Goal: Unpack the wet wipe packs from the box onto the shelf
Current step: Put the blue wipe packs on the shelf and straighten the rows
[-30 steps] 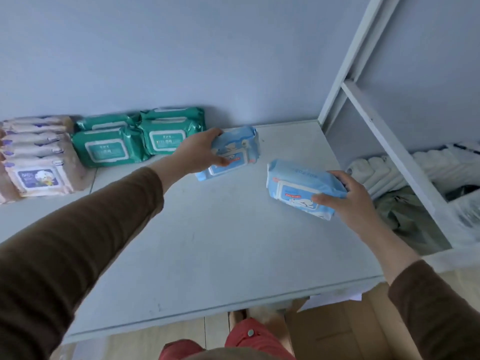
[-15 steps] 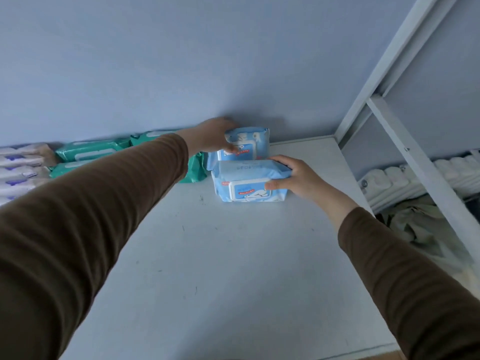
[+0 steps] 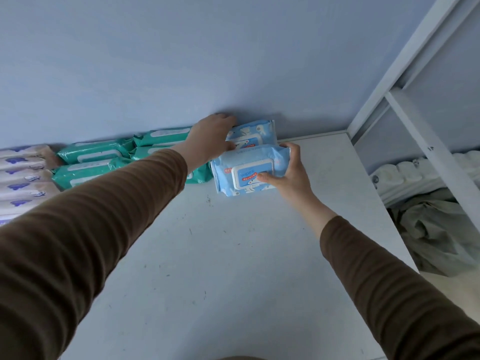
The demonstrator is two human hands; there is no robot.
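Front blue pack (image 3: pixel 249 168) pushed nearer the wall, right hand (image 3: pixel 285 175) fingers gripping it, left hand (image 3: pixel 210 141) grasping rear pack (image 3: pixel 255 133)

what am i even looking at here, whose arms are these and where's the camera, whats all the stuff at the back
There is no machine here. The arms in brown sleeves belong to a person wearing a wide-angle camera on the head, so you see roughly what they see, looking forward and down at a pale shelf.

The left hand holds the rear blue wet wipe pack, which stands against the blue wall. The right hand has its grip on the front blue wet wipe pack, thumb on its white lid, setting it just in front of the rear one.

To the left, along the wall, lie green wet wipe packs, and further left a stack of pale packs with purple print. On the right, past the white shelf frame, sit white rolls and a crumpled grey cloth. The box is not in view.
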